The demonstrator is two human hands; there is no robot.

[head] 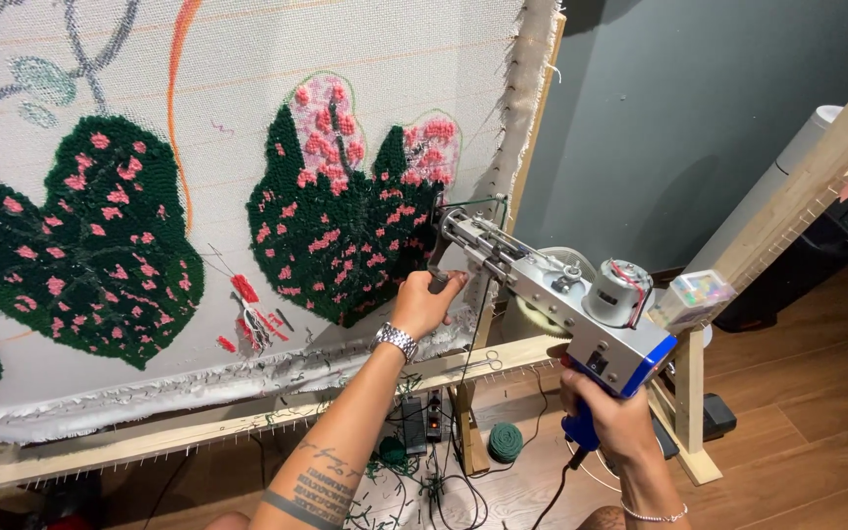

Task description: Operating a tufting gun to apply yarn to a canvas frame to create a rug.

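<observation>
- Holding a tufting gun level against stretched cloth, with its needle end touching the right edge of a dark green tufted leaf with pink spots; two hands share the weight so the tip meets the cloth squarely.
- Left hand, wristwatch on the wrist, is curled tightly around the small front handle just behind the needle, steadying the nose.
- Right hand is wrapped in a fist around the blue rear grip below the motor; whether a finger presses a trigger cannot be told.
- Green yarn runs from the gun's tip down toward a ball of green yarn on the wooden floor, beneath the frame, so it feeds freely.
- Wooden frame holds the cloth taut on rows of pins; a second finished leaf lies further left.
</observation>
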